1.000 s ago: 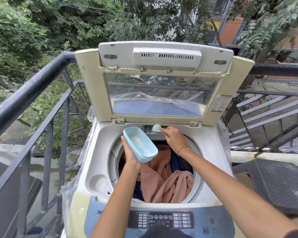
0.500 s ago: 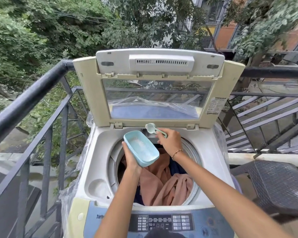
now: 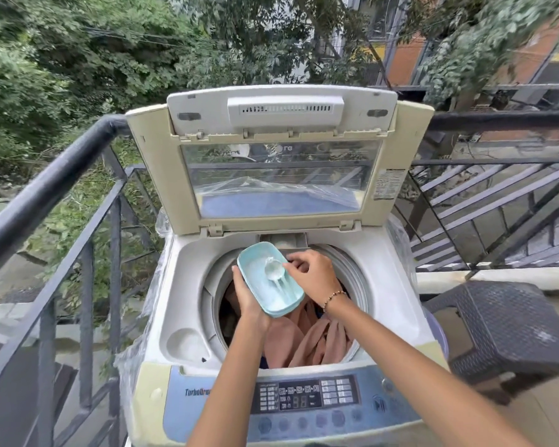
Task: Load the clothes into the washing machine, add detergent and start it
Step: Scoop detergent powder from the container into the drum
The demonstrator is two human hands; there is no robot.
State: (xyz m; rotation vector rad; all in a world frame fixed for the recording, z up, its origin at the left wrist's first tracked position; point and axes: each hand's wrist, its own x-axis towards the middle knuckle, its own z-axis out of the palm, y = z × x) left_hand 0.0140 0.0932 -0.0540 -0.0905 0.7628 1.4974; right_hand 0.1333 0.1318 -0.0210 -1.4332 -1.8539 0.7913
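Scoop (image 3: 274, 273) now back in tub (image 3: 269, 280), R hand (image 3: 313, 277) fingers loose off it; L hand (image 3: 249, 296) grips tub.

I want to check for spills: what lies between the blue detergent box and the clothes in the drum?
In the head view, only air: the left hand holds the detergent box above the clothes, not touching them.
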